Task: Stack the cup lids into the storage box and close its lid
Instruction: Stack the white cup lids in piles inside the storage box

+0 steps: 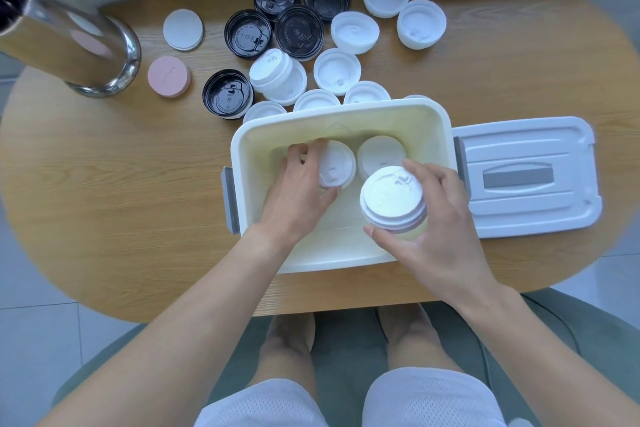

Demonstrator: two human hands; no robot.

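Inside the open storage box (pixel 429 135), the left hand (pixel 298 191) grips a white lid (pixel 337 165); at 3 o'clock the right hand (pixel 436 229) clasps a lid stack (pixel 393 199) near the front rim.

A shiny metal cylinder (pixel 69 42) stands on the wooden table (pixel 121 184) above pale floor tiles (pixel 31 340).

Your left hand (pixel 298 184) grips a white plastic cup lid (pixel 337 165) inside the open cream-white rectangular storage box (pixel 343 114), while your right hand (pixel 433 229) pinches a small stack of white lids (pixel 393 199) above its near corner. The box's white lid (pixel 526 177) lies alongside on the oval wooden table (pixel 121 201).
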